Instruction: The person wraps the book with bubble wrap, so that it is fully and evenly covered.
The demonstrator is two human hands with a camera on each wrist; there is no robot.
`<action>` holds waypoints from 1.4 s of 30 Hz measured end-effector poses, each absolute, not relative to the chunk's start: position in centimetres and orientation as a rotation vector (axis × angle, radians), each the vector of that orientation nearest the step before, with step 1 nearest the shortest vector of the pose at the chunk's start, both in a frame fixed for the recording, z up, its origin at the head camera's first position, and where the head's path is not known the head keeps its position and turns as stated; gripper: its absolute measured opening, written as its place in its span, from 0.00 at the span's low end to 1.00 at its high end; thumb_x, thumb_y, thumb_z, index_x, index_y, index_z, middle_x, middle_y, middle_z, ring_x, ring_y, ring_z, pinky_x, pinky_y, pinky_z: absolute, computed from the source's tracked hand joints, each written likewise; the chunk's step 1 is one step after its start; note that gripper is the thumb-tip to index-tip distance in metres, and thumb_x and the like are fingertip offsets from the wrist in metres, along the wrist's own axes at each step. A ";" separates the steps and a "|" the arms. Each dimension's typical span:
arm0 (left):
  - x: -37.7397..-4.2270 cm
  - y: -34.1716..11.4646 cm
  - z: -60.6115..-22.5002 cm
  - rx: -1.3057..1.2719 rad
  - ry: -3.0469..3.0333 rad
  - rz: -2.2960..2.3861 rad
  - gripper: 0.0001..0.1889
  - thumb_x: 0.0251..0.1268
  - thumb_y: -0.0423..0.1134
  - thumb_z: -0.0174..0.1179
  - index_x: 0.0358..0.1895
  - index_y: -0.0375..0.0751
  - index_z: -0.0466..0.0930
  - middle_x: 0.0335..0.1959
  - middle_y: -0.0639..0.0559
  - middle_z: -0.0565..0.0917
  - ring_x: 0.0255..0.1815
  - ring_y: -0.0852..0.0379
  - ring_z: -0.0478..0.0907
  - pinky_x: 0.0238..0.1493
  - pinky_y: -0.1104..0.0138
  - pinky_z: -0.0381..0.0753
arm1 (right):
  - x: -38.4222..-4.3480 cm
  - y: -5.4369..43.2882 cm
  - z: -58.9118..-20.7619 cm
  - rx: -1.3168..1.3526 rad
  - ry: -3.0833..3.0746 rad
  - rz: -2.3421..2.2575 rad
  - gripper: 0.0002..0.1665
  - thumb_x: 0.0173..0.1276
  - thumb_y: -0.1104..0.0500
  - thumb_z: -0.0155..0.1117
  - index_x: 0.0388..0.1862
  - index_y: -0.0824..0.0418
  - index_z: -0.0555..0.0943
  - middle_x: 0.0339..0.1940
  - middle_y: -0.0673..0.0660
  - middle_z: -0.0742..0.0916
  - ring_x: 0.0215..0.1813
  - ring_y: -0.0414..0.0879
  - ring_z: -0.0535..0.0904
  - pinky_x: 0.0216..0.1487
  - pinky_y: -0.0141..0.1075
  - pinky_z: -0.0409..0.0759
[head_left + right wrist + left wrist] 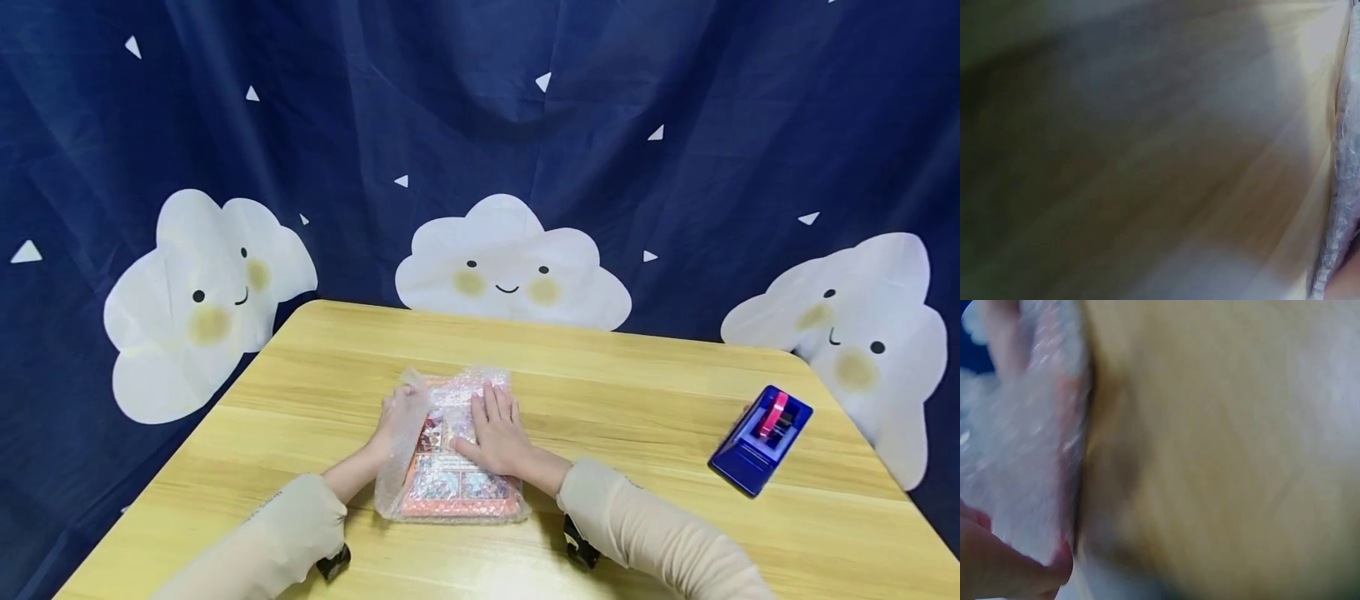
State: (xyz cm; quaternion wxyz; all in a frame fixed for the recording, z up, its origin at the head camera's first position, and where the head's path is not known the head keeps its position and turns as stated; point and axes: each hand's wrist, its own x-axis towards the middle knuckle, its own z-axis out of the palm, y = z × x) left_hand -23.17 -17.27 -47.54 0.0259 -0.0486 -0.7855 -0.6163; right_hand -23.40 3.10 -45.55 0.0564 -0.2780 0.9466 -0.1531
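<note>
Veiling the orange printed item: bubble wrap

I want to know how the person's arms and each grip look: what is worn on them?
Long beige sleeves cover much of the arms: left sleeve, right sleeve. Each has small dark marks, unreadable here, and a wrinkled cuff. Something black shows below each cuff, its details unclear. The left grip and right grip wear no gloves.

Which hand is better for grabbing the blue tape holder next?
Probably the right hand: it's nearer the blue tape holder and lies flat on the bubble wrap, while the left hand is farther away, holding the wrap's edge.
</note>
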 end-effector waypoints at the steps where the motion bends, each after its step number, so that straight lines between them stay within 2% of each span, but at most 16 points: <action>1: -22.8 -16.7 -47.2 -0.100 -2.457 -1.840 0.27 0.66 0.58 0.41 0.54 0.37 0.65 0.53 0.37 0.67 0.54 0.44 0.65 0.58 0.53 0.65 | -23.4 3.1 -45.6 -0.842 2.872 -0.459 0.50 0.65 0.33 0.40 0.71 0.69 0.47 0.72 0.69 0.42 0.72 0.62 0.35 0.68 0.58 0.35; 2: -22.4 -16.2 -46.9 -0.047 -2.491 -1.804 0.26 0.67 0.56 0.40 0.56 0.38 0.62 0.57 0.37 0.63 0.58 0.43 0.62 0.61 0.52 0.61 | -23.4 3.0 -45.6 -0.840 2.873 -0.452 0.50 0.65 0.33 0.39 0.71 0.69 0.47 0.72 0.69 0.42 0.72 0.62 0.35 0.68 0.58 0.36; 3: -21.4 -15.3 -45.6 0.041 -2.544 -1.718 0.27 0.69 0.55 0.39 0.59 0.36 0.57 0.61 0.33 0.58 0.63 0.38 0.56 0.64 0.47 0.54 | -23.3 3.0 -45.7 -0.838 2.874 -0.451 0.50 0.65 0.33 0.39 0.71 0.69 0.47 0.72 0.69 0.42 0.72 0.62 0.35 0.68 0.58 0.36; 4: -21.1 -14.8 -45.3 0.046 -2.556 -1.715 0.26 0.71 0.52 0.37 0.61 0.35 0.54 0.64 0.30 0.55 0.66 0.36 0.53 0.65 0.46 0.52 | -23.3 3.0 -45.7 -0.838 2.877 -0.450 0.50 0.65 0.33 0.40 0.71 0.69 0.47 0.72 0.69 0.43 0.72 0.62 0.35 0.68 0.58 0.36; 6: -20.6 -14.1 -44.7 0.032 -2.554 -1.714 0.26 0.73 0.47 0.34 0.65 0.32 0.46 0.67 0.27 0.50 0.68 0.33 0.48 0.66 0.45 0.48 | -23.3 3.0 -45.7 -0.836 2.879 -0.452 0.50 0.65 0.33 0.40 0.71 0.69 0.48 0.72 0.69 0.43 0.72 0.62 0.35 0.68 0.58 0.36; 10: -20.5 -13.3 -44.6 0.056 -2.591 -1.668 0.29 0.75 0.46 0.30 0.70 0.34 0.37 0.70 0.30 0.46 0.69 0.34 0.46 0.67 0.46 0.46 | -23.3 3.0 -45.7 -0.837 2.888 -0.440 0.50 0.66 0.34 0.40 0.71 0.70 0.49 0.72 0.70 0.44 0.72 0.62 0.36 0.68 0.58 0.37; 13: -20.6 -13.0 -45.0 0.046 -2.580 -1.689 0.30 0.74 0.49 0.28 0.72 0.37 0.34 0.72 0.37 0.41 0.72 0.40 0.41 0.69 0.50 0.40 | -23.4 3.0 -45.6 -0.840 2.889 -0.420 0.49 0.65 0.35 0.41 0.70 0.70 0.49 0.72 0.70 0.44 0.72 0.62 0.37 0.68 0.58 0.38; 17: -20.7 -12.5 -45.2 0.005 -2.595 -1.601 0.29 0.74 0.47 0.28 0.72 0.37 0.36 0.73 0.40 0.39 0.73 0.42 0.36 0.69 0.48 0.36 | -23.4 3.0 -45.6 -0.851 2.892 -0.391 0.47 0.64 0.41 0.45 0.71 0.70 0.48 0.72 0.71 0.44 0.72 0.63 0.36 0.68 0.58 0.37; 21: -20.7 -11.7 -45.2 -0.012 -2.728 -1.356 0.28 0.74 0.45 0.28 0.72 0.38 0.41 0.73 0.42 0.41 0.73 0.43 0.36 0.67 0.43 0.36 | -23.5 3.2 -45.7 -0.861 2.895 -0.450 0.46 0.56 0.53 0.53 0.70 0.70 0.49 0.72 0.71 0.45 0.72 0.63 0.36 0.68 0.58 0.37; 23: -20.7 -11.4 -45.2 -0.018 -2.805 -1.241 0.28 0.74 0.46 0.27 0.72 0.40 0.42 0.73 0.44 0.41 0.73 0.44 0.35 0.66 0.42 0.35 | -23.5 3.2 -45.7 -0.855 2.879 -0.536 0.47 0.53 0.59 0.53 0.70 0.70 0.49 0.72 0.70 0.45 0.72 0.63 0.36 0.68 0.59 0.36; 25: -20.8 -11.2 -45.3 -0.036 -2.857 -1.166 0.28 0.73 0.48 0.28 0.72 0.41 0.43 0.73 0.44 0.41 0.73 0.45 0.34 0.66 0.42 0.34 | -23.6 3.3 -45.6 -0.835 2.843 -0.692 0.43 0.54 0.62 0.50 0.70 0.71 0.52 0.72 0.70 0.46 0.72 0.63 0.36 0.67 0.60 0.34; 26: -20.8 -11.1 -45.3 -0.048 -2.873 -1.140 0.28 0.73 0.49 0.28 0.72 0.41 0.43 0.73 0.44 0.41 0.73 0.45 0.34 0.66 0.42 0.34 | -23.6 3.4 -45.6 -0.816 2.822 -0.772 0.39 0.59 0.62 0.47 0.69 0.71 0.53 0.72 0.70 0.47 0.72 0.63 0.37 0.67 0.61 0.34; 30: -20.8 -10.6 -45.5 -0.117 -2.909 -1.068 0.32 0.70 0.51 0.34 0.72 0.39 0.44 0.73 0.44 0.40 0.73 0.45 0.33 0.66 0.42 0.33 | -24.2 3.6 -45.1 -0.672 2.686 -1.139 0.29 0.73 0.57 0.30 0.69 0.70 0.54 0.72 0.68 0.49 0.73 0.62 0.37 0.65 0.62 0.30; 36: -20.7 -10.3 -45.6 -0.224 -2.978 -0.941 0.41 0.59 0.57 0.45 0.71 0.38 0.45 0.73 0.43 0.37 0.73 0.45 0.32 0.66 0.42 0.31 | -25.1 4.4 -45.0 -0.475 2.399 -1.518 0.33 0.75 0.49 0.18 0.71 0.66 0.50 0.73 0.65 0.49 0.73 0.59 0.35 0.67 0.57 0.26; 39: -20.6 -10.4 -45.7 -0.268 -3.049 -0.836 0.47 0.55 0.65 0.48 0.72 0.39 0.44 0.73 0.43 0.34 0.73 0.44 0.29 0.65 0.42 0.29 | -25.4 5.0 -45.0 -0.386 2.161 -1.713 0.35 0.75 0.45 0.15 0.72 0.63 0.48 0.73 0.62 0.50 0.73 0.57 0.36 0.68 0.54 0.28; 42: -20.2 -10.5 -45.7 -0.303 -3.095 -0.714 0.54 0.49 0.70 0.52 0.72 0.38 0.45 0.73 0.40 0.34 0.72 0.41 0.29 0.65 0.41 0.29 | -25.8 5.9 -44.9 -0.380 1.961 -1.840 0.37 0.74 0.42 0.15 0.72 0.64 0.46 0.73 0.62 0.52 0.73 0.57 0.39 0.69 0.54 0.30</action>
